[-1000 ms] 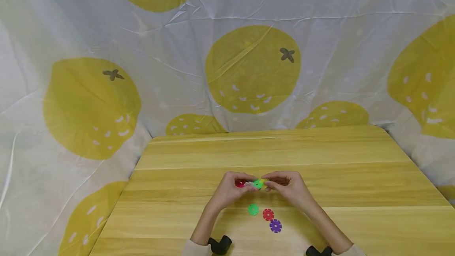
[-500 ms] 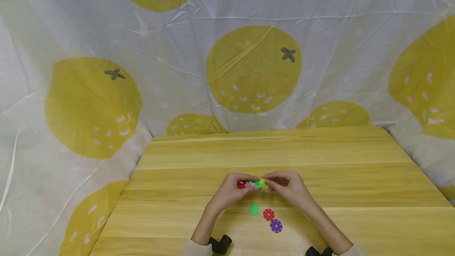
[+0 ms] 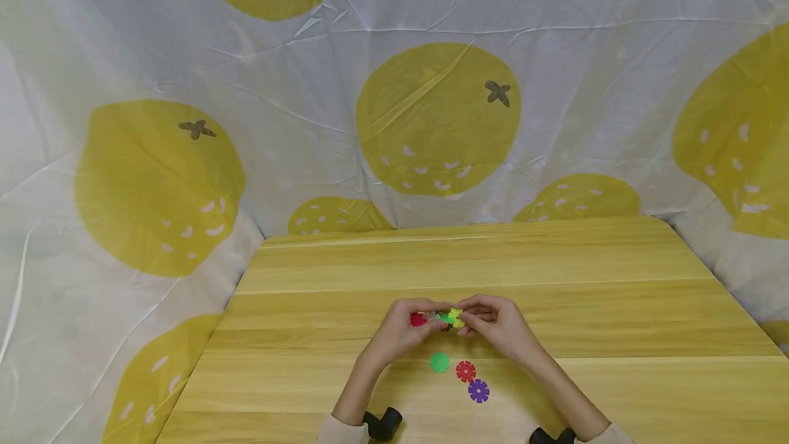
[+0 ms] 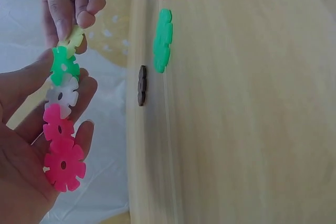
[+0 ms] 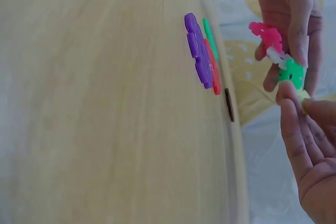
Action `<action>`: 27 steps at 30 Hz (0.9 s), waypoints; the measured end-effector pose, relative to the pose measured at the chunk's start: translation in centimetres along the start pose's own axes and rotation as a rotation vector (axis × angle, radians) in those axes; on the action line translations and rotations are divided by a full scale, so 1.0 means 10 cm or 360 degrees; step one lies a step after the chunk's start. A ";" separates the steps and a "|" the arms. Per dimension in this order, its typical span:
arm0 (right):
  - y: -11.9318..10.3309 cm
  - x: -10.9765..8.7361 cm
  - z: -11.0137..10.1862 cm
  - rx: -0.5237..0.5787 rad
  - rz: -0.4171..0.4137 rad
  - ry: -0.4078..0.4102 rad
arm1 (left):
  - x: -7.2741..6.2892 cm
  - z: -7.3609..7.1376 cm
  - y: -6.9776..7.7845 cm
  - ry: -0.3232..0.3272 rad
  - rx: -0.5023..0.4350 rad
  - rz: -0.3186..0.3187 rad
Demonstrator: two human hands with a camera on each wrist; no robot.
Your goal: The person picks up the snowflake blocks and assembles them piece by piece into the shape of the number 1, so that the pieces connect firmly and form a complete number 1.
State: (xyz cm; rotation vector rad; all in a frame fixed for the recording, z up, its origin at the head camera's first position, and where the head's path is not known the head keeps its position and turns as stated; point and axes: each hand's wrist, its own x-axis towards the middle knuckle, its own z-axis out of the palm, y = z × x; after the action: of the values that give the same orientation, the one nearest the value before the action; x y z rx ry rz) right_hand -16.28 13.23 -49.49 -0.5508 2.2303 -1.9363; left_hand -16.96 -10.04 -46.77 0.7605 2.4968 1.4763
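My left hand [image 3: 399,329] holds a chain of notched plastic snowflake discs across its palm and fingers. In the left wrist view the chain runs from two pink discs [image 4: 64,166] through a white disc [image 4: 67,94] to a green disc [image 4: 63,68], which the left thumb presses. At its far end my right hand [image 3: 504,326] pinches a yellow disc [image 3: 456,318] between thumb and fingertips. The yellow disc meets the green one edge to edge; how deep the notches sit cannot be told. Both hands are raised above the wooden table [image 3: 345,266].
Nearer the person lie a loose green disc [image 3: 440,362], a red disc [image 3: 466,371] and a purple disc [image 3: 478,390], the last two close together. A dark brown disc [image 4: 142,85] lies beyond the green one. A lemon-print cloth [image 3: 431,115] hangs behind the table.
The right hand has moved slightly left and the yellow disc has turned, showing more of its face beside the green disc. The left hand stays nearly still, and the loose discs lie unmoved.
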 end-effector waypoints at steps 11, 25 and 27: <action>0.01 0.01 0.01 0.0129 0.0067 -0.0024 | 0.02 0.02 0.00 0.0013 0.0088 0.0097; 0.03 0.01 -0.15 -0.0264 0.0075 0.0087 | 0.03 0.02 -0.03 0.0196 0.0190 -0.0026; 0.02 0.01 -0.17 -0.0379 0.0083 0.0113 | 0.03 0.01 -0.03 0.0188 0.0181 -0.0052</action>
State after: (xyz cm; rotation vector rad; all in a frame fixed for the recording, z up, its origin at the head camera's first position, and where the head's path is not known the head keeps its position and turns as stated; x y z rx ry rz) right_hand -17.00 14.81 -49.41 -0.4535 2.5120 -1.7021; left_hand -17.26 -9.97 -46.99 0.6643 2.6871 1.4177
